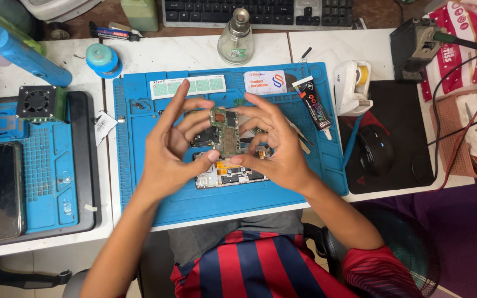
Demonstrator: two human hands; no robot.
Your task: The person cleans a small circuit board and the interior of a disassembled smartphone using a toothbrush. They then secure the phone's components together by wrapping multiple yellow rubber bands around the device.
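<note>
Head view: circuit board (225, 132) between both hands' fingertips (upright).

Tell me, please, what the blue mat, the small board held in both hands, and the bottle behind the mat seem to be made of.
Blue mat: probably silicone or soft rubber; matte, with moulded ridges and small compartments.
Small board: looks like printed circuit board; green base, dark chips, metal shields. The left hand and right hand pinch its edges.
Bottle: likely clear glass or hard plastic; see-through and glossy, with a metal-looking top.

Left hand (169, 148) and right hand (276, 144) held small circuit board (225, 131) above opened phone (228, 172), mid blue mat (139, 187).
</note>
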